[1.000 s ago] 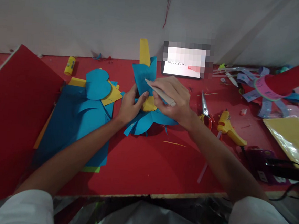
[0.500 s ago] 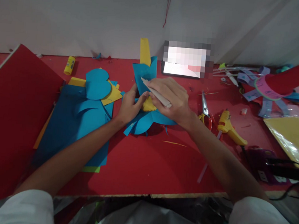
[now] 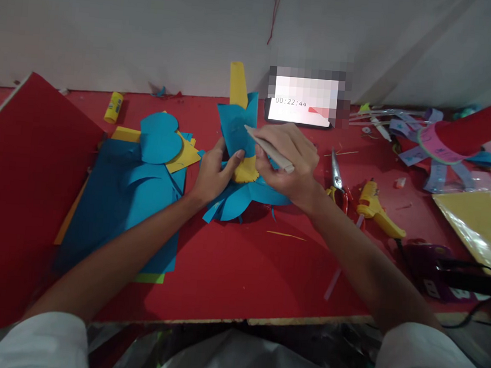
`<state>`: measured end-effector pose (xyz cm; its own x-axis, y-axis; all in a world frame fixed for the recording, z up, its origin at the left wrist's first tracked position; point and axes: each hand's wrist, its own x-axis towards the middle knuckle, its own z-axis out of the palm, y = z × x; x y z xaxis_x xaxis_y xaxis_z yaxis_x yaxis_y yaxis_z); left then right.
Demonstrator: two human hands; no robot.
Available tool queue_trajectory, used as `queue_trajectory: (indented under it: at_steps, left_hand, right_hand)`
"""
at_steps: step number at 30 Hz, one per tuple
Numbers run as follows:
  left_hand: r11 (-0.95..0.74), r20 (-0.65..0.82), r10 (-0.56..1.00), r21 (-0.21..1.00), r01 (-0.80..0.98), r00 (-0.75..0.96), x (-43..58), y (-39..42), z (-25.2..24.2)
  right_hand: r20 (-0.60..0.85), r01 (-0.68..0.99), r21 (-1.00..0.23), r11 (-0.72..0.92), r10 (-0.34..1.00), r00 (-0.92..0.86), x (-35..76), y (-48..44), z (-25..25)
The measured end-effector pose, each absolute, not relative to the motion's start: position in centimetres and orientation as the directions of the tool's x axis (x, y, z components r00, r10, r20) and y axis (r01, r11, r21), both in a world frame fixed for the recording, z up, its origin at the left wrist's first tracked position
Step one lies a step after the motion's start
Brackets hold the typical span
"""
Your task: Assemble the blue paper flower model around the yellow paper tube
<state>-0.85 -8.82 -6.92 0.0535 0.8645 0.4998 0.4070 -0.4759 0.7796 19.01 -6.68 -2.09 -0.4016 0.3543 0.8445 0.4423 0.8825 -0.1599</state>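
A blue and yellow paper craft [image 3: 237, 129] stands upright near the middle of the table, with a yellow strip rising at its top and blue petal shapes spread at its base. My left hand [image 3: 216, 173] is closed around its left side, thumb pressed on the front. In a writing grip, my right hand [image 3: 292, 159] holds a white pen [image 3: 269, 150], its tip close to the blue panel; whether it touches cannot be told. Just left of my left hand lie blue paper cutouts [image 3: 159, 137] and yellow paper pieces [image 3: 183, 159].
A red board [image 3: 23, 200] leans at the left, near a glue stick [image 3: 114, 107]. Scissors [image 3: 336, 177] and a yellow glue gun [image 3: 377, 208] lie on the right. Behind, a phone [image 3: 300, 112] rests against the wall. Wrapped yellow paper [image 3: 480, 225] is at far right.
My right hand and the pen have shifted slightly right, uncovering more of the blue panel and yellow part. My left hand and the paper craft have stayed in place.
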Motion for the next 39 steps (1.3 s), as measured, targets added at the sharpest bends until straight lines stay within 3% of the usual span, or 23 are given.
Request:
queue_trajectory:
  at_steps: [14,33,39]
  left_hand:
    - [-0.505,0.525,0.849,0.777,0.375,0.054,-0.9,-8.5,-7.2]
    - [-0.492,0.519,0.854,0.783,0.381,0.038,-0.9,-8.7,-6.9]
    - [-0.5,0.517,0.856,0.808,0.312,0.031,-0.9,-8.8,-7.1]
  right_hand:
    - [0.828,0.42,-0.228,0.879,0.402,-0.391,18.8,-6.4,-2.6]
    - [0.818,0.364,-0.153,0.919,0.324,-0.474,19.9,-6.0,-1.4]
    - [0.789,0.284,-0.372,0.884,0.463,-0.404,20.4,-5.8,0.4]
